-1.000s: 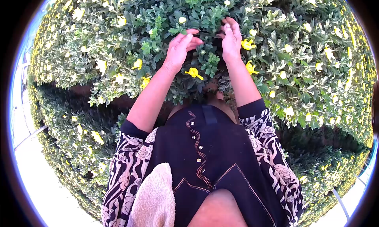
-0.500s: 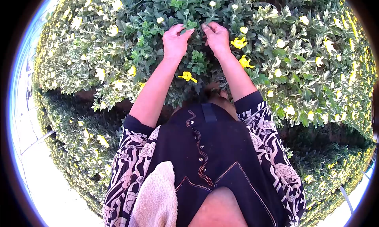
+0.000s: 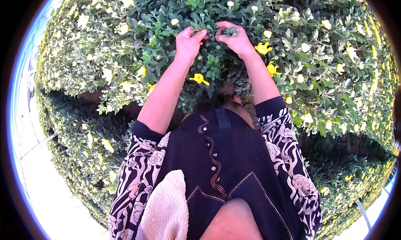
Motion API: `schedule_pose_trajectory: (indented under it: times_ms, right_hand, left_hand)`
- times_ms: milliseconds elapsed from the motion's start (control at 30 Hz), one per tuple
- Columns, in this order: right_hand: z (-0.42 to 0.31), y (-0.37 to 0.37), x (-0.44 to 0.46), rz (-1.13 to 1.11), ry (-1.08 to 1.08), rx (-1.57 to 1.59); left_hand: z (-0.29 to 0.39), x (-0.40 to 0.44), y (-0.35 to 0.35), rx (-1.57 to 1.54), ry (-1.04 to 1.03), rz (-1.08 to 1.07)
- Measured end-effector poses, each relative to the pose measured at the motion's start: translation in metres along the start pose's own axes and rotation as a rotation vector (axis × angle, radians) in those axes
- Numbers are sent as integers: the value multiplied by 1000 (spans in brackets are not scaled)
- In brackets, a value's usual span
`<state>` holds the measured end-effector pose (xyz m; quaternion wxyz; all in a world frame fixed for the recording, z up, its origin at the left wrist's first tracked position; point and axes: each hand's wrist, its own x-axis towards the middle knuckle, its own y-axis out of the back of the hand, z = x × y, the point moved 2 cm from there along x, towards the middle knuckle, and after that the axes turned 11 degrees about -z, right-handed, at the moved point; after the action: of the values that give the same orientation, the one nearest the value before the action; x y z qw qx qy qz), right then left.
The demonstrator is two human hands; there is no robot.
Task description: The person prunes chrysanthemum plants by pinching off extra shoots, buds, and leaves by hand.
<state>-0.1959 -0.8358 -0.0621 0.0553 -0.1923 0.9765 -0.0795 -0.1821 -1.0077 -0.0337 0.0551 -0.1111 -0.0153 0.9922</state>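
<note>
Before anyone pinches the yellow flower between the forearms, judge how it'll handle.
The yellow flower is probably fragile, looking thin-petalled and splayed. Being small, it is likely light. Nestled among leaves, it may bend when pushed.

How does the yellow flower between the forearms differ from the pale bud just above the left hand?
Colour: the yellow flower is vivid; the pale bud is nearly white.
Shape: the flower's petals stick out unevenly; the bud is compact and roundish.
Place: in the picture, the flower sits below the left hand, the bud above it.
Shared: both sit among green leaves.
</note>
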Motion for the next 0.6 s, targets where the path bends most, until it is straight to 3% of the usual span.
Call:
schedule_pose_trajectory:
  times_ms: [67, 167, 233, 300, 333, 400, 433, 500, 600]
  right_hand:
    - [0, -3, 2, -3, 106, -246]
    - [4, 5, 4, 119, 71, -152]
    - [14, 15, 8, 244, 88, 39]
    - [12, 22, 6, 316, 123, -21]
    - [5, 26, 4, 316, -24, -2]
    - [7, 26, 6, 315, -17, 39]
    - [7, 26, 8, 314, -8, 82]
    - [5, 24, 8, 355, 2, 139]
    - [4, 23, 5, 402, 2, 210]
  left_hand:
    - [-2, 3, -2, -24, 44, 7]
    - [-6, 7, 1, -65, 99, 24]
    - [-9, 9, 8, 132, 16, -140]
    - [-14, 8, 13, 249, 3, -226]
    - [-16, 7, 14, 422, -43, -333]
    - [-20, 9, 16, 680, -28, -506]
    - [-29, 12, 20, 681, -31, -501]
    - [-46, 12, 25, 1191, 68, -394]
    - [-54, 6, 32, 1185, 129, -371]
